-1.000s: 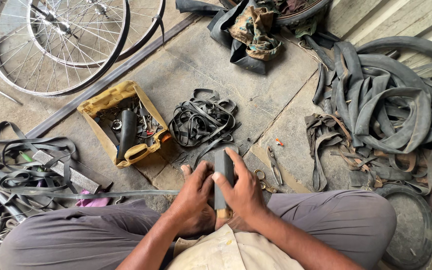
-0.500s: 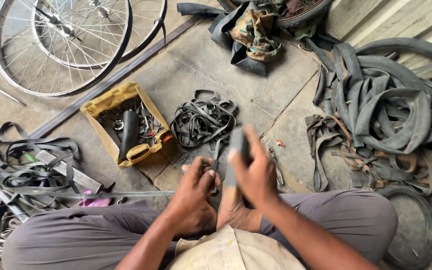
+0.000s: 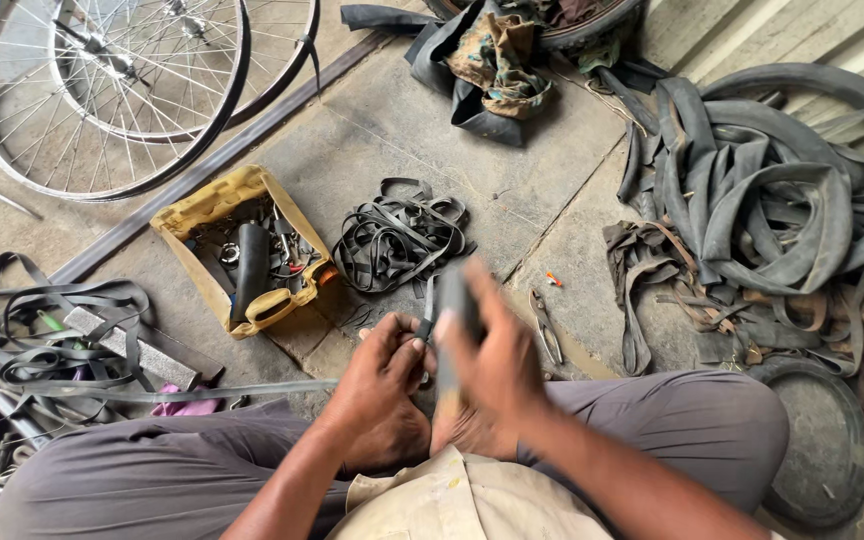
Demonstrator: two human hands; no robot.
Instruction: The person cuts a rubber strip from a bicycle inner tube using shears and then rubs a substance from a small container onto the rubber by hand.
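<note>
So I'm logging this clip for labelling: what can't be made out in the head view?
- Dark flat piece in the right hand: motion-blurred, so its kind is unclear.
- Left hand: whether it grips that piece is hidden by the right hand.
- Yellow open box: its small metal contents are too small to tell apart.
- Spoked bicycle wheels: cut off by the top edge.

This is a bike repair workshop on a concrete floor (image 3: 392, 120). Bike wheels (image 3: 112, 90), old rubber tubes (image 3: 782, 190) and a yellow box of tools (image 3: 242, 255) lie all around.
</note>
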